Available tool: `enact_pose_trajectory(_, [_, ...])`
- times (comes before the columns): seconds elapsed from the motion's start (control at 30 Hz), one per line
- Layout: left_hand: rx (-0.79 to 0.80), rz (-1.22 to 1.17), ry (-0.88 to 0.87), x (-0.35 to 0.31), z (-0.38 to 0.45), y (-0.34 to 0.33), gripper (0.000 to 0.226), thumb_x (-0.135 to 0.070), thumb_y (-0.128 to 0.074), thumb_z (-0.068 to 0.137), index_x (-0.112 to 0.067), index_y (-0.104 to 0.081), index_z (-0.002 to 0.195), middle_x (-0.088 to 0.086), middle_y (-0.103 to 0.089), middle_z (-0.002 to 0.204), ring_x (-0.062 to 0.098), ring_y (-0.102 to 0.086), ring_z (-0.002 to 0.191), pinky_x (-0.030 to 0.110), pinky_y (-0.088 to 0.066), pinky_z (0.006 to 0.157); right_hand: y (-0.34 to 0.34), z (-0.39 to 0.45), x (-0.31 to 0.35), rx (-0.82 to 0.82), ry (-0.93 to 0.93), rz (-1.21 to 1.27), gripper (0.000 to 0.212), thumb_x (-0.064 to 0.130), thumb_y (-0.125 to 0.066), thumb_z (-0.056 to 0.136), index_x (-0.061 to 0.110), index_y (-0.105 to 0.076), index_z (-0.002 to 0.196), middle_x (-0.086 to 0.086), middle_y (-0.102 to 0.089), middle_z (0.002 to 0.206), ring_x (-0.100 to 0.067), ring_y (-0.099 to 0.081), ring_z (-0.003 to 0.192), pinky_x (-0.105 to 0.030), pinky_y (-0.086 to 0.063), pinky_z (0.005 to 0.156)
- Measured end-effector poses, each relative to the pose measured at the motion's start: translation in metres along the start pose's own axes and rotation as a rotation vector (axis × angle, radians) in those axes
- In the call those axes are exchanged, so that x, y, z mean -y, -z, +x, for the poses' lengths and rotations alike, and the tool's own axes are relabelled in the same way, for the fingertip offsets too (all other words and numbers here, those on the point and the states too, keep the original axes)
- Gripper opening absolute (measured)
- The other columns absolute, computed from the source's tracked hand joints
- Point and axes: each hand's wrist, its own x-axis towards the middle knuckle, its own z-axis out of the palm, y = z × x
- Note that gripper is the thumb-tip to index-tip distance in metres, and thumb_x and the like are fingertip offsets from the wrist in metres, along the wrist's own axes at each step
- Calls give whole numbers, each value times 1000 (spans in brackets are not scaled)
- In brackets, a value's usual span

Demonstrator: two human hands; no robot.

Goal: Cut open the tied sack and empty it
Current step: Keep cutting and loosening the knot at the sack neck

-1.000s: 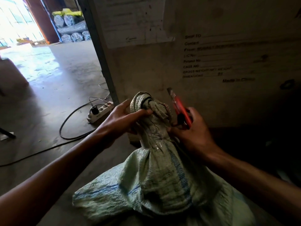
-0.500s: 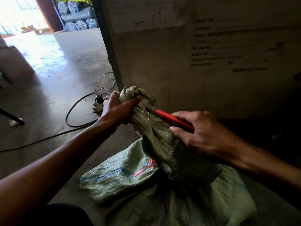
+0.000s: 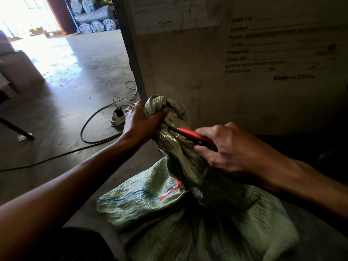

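Knife at the sack's neck, cut not yet through.

Head view: the sack [image 3: 188, 219] sat on the floor against a crate [image 3: 244, 91], its neck twisted upright. The left hand [image 3: 140, 125] had its fingers wrapped tight around the knot [image 3: 160, 105]. The right hand [image 3: 231, 149] gripped a red knife [image 3: 192, 135], its tip touching the neck just below the knot. The sack looked closed and full, so by my judgement both steps, cutting and emptying, remained.

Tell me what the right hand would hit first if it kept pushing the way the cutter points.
The right hand aims the red cutter at the sack's twisted neck; beyond it, probably the left hand, though depth is unclear.
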Motion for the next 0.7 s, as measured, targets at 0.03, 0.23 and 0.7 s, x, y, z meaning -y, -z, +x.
enact_pose_trajectory(0.03, [-9, 18, -15, 0, -1, 0, 46, -49, -71, 72, -15, -62, 102, 9, -70, 99, 25, -66, 88, 44, -57, 76, 0, 0, 1, 16, -11, -32, 23, 35, -54, 88, 22, -58, 106, -1, -60, 78, -22, -59, 70, -36, -50, 65])
enact_pose_trajectory(0.23, [-41, 102, -80, -1, -2, 1, 45, -50, -69, 73, -16, -62, 100, 4, -68, 95, 24, -63, 87, 41, -55, 74, 3, -1, -1, 90, -55, -77, 26, 37, -53, 87, 23, -57, 108, -2, -60, 86, -20, -57, 74, -37, -50, 69])
enact_pose_trajectory(0.7, [25, -123, 87, 5, 6, 10, 41, -46, -70, 75, -13, -57, 95, 6, -67, 86, 11, -62, 60, 21, -50, 43, 46, -1, -34, 36, -125, 459, 34, 52, -64, 61, 31, -62, 87, 1, -65, 69, -1, -61, 53, -10, -44, 41])
